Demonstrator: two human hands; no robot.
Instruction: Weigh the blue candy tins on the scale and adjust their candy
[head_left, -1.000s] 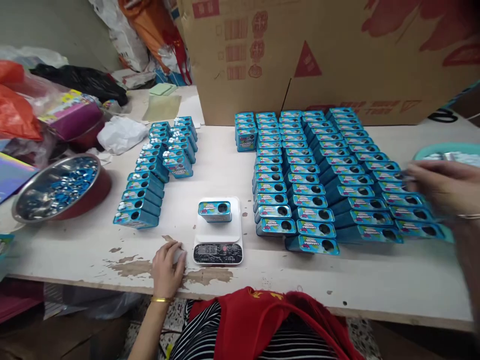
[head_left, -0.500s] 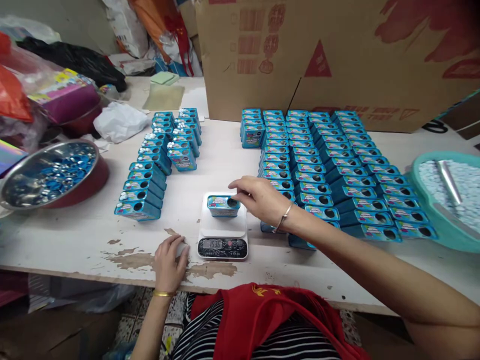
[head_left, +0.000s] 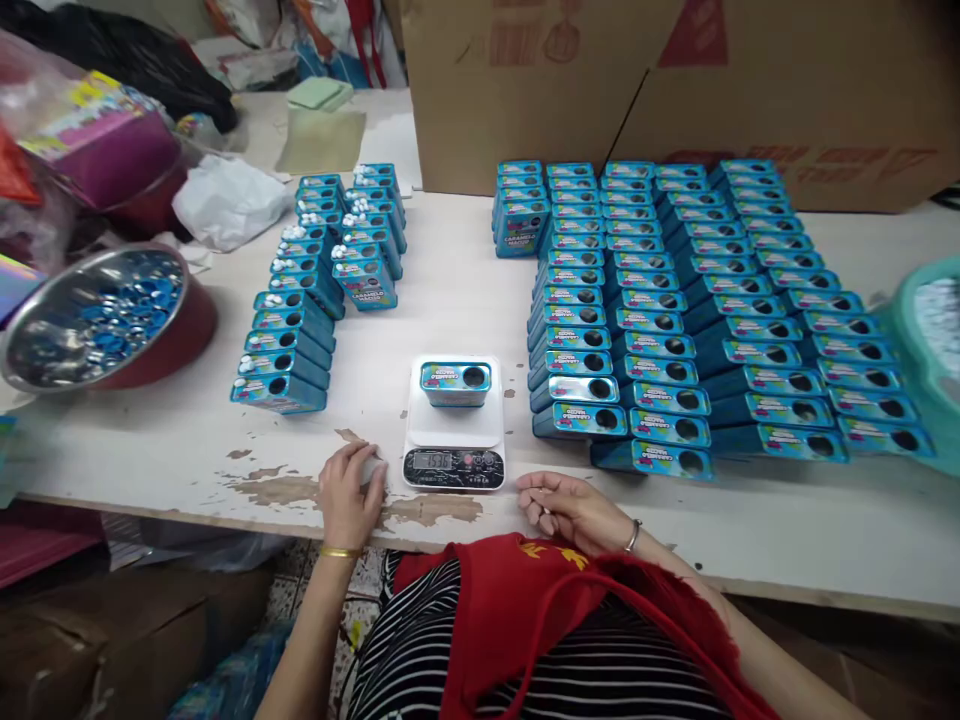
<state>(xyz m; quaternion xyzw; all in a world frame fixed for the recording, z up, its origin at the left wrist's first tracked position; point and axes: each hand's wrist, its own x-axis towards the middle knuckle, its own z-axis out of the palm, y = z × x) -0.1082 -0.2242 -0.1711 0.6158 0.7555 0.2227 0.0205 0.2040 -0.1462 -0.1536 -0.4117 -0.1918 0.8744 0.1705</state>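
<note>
A blue tin [head_left: 456,384] with a round dark opening stands on the white scale [head_left: 454,428], whose display looks like 153.6. My left hand [head_left: 351,492] rests on the table left of the scale, its fingers curled round something pale and small. To the right of the scale, near the table's front edge, my right hand [head_left: 574,512] is half turned up with its fingers drawn together; what they pinch is too small to name. Neither hand touches the tin. White pellets lie on the tops of many tins [head_left: 281,392] in the left group.
Rows of blue tins [head_left: 585,418] fill the right side, before a large cardboard box [head_left: 525,130]. A teal basin [head_left: 919,335] of white pellets is at the far right. On the left are a metal bowl [head_left: 199,340] of shiny blue pieces and a crumpled white bag [head_left: 229,200].
My right hand has left the tin on the scale and come down to the table's front edge. My left hand stays beside the scale. The camera view has tilted down.
</note>
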